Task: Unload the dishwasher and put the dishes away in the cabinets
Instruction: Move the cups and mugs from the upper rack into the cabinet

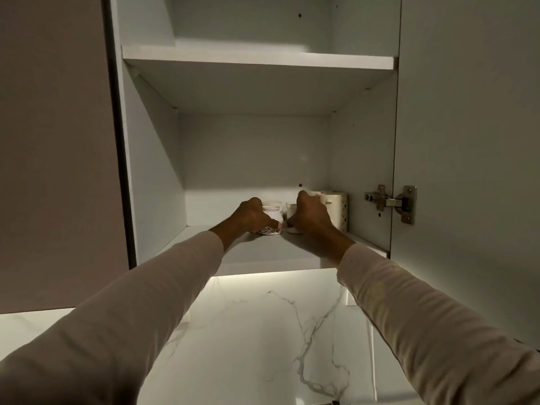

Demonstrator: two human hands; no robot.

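Arms stretched up to cabinet's bottom shelf (263, 248), left hand (250, 215) gripping patterned white cup (274, 222), right hand (310, 218) curled round second cup (291, 211)

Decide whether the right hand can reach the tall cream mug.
Probably yes: the tall cream mug stands just beside the right hand, nothing between, though that hand grips a small cup.

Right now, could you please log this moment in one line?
stage: cups on lower cabinet shelf | left hand: holds small white cup with patterned base | right hand: holds plain white cup | behind: cream dotted mug
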